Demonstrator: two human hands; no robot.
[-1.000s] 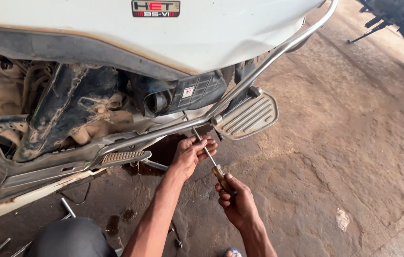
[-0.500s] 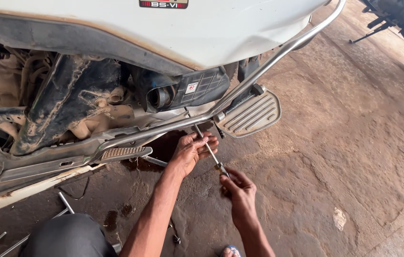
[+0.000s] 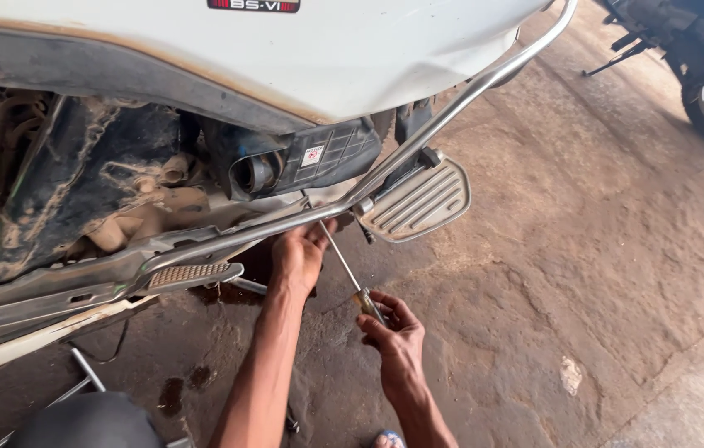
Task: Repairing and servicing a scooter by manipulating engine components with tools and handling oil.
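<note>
From the head camera, looking down, a white scooter (image 3: 327, 58) with its side panel off fills the far and left part of the scene, its mud-caked engine parts (image 3: 95, 191) and black air-filter housing (image 3: 319, 158) laid bare. A chrome guard rail (image 3: 451, 108) runs from the far right down toward the middle, and beside its lower end a ribbed metal footrest (image 3: 418, 203) sticks out to the right; a smaller ribbed footpeg (image 3: 190, 274) sits lower to the left. The left hand (image 3: 298, 253) reaches up under the rail, its fingers curled against the underside of the frame, though what it grips there is hidden. The right hand (image 3: 398, 332), nearer and to the right, is closed around the amber handle of a long screwdriver (image 3: 344, 265), whose thin shaft slants up and left to a tip just beside the left hand, under the rail. The ground is a rough, worn concrete floor (image 3: 584, 274), brownish and dusty, with cracks, a pale chip near the right and dark wet stains (image 3: 178, 386) at the near left beneath the scooter. Thin metal rods (image 3: 87, 369) lie on the floor at the near left edge. At the far right corner stands part of a dark motorcycle (image 3: 700, 58), its wheel and side stand resting on the same floor, well apart from the hands.
</note>
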